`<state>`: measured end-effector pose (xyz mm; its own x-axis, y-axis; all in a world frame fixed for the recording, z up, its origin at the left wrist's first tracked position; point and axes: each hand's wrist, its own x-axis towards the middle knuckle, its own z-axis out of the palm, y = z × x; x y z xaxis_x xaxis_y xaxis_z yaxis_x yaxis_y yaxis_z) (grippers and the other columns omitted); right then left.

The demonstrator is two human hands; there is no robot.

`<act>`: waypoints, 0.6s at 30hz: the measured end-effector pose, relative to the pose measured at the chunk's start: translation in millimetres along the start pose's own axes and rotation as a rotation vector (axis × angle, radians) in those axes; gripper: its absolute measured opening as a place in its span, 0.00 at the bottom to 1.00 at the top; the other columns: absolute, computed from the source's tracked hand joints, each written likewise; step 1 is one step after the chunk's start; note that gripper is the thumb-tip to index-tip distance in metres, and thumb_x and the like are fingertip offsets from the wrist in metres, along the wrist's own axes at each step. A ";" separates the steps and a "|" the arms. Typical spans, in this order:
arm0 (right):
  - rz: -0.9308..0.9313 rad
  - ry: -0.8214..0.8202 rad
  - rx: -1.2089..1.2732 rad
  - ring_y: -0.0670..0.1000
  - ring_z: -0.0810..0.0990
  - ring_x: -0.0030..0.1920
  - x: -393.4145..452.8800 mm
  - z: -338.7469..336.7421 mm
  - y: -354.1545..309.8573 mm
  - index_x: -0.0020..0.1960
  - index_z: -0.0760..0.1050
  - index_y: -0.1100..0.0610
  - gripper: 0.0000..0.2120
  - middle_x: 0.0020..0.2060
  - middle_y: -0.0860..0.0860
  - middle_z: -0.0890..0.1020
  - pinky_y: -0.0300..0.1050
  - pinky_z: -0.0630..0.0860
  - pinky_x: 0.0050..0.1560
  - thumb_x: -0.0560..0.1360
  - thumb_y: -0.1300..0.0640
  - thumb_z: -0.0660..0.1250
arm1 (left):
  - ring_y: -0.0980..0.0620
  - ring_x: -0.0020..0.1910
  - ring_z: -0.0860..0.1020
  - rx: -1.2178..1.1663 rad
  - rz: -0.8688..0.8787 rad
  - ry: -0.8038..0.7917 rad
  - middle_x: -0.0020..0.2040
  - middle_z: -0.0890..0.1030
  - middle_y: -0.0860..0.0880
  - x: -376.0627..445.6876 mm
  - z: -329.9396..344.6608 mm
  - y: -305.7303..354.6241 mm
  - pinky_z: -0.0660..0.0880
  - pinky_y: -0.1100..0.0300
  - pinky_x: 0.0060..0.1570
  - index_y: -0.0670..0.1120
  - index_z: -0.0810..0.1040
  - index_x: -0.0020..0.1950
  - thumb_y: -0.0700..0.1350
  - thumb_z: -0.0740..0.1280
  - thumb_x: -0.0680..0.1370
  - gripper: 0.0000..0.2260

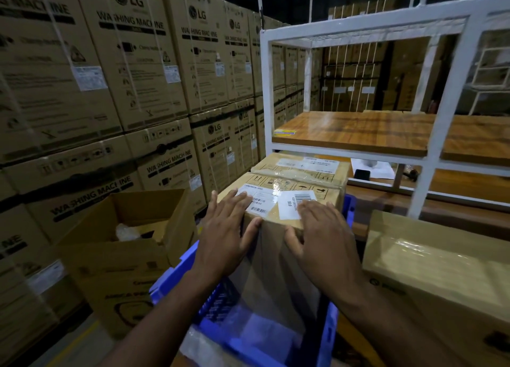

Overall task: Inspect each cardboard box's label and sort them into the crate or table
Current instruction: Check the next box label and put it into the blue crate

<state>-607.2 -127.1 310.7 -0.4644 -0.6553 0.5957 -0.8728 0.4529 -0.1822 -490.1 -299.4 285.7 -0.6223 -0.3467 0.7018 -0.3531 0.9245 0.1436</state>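
The label [296, 204] print is too small to read.

The stacked cartons [132, 54] all say "LG" and "WASHING MACHINE" in big print. The box [278, 201] up front has white barcode labels [296, 204] on top, but the print on those is too small to read.

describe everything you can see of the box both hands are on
The cardboard box is plain brown and stands upright in the blue crate, its top well above the rim. Clear glossy tape runs across the top and down the near face. Two white barcode labels and a row of printed handling symbols lie on top. The left hand and right hand rest over its near top edge, fingers spread on the labels, thumbs on the front. A second labelled box sits directly behind it.
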 end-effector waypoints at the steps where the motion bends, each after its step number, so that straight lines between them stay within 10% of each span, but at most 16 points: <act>1: -0.003 0.009 0.014 0.50 0.75 0.65 -0.3 -1.6 -4.8 0.66 0.76 0.57 0.23 0.63 0.53 0.80 0.51 0.60 0.75 0.77 0.46 0.60 | 0.55 0.77 0.62 -0.009 -0.010 0.006 0.73 0.73 0.51 -1.2 -0.8 1.0 0.49 0.46 0.79 0.50 0.72 0.73 0.60 0.55 0.84 0.23; 10: -0.219 0.018 0.308 0.47 0.72 0.63 -19.8 -5.6 -50.6 0.66 0.74 0.55 0.19 0.61 0.49 0.78 0.43 0.67 0.68 0.77 0.51 0.63 | 0.52 0.71 0.69 -0.176 -0.114 0.117 0.66 0.75 0.49 -26.8 -19.3 13.0 0.63 0.46 0.74 0.47 0.75 0.64 0.54 0.64 0.81 0.15; 18: -0.363 0.040 0.440 0.50 0.73 0.59 -48.6 -4.3 -67.6 0.60 0.76 0.58 0.16 0.55 0.52 0.79 0.40 0.66 0.63 0.74 0.58 0.69 | 0.54 0.63 0.73 -0.130 -0.252 0.218 0.61 0.77 0.49 -76.8 -56.2 14.6 0.68 0.65 0.62 0.46 0.76 0.60 0.49 0.68 0.78 0.13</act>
<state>-524.9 -123.2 297.5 -0.1247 -0.6944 0.7087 -0.9596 -0.0970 -0.2640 -408.2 -250.4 273.2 -0.3584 -0.5375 0.7633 -0.3763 0.8314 0.4088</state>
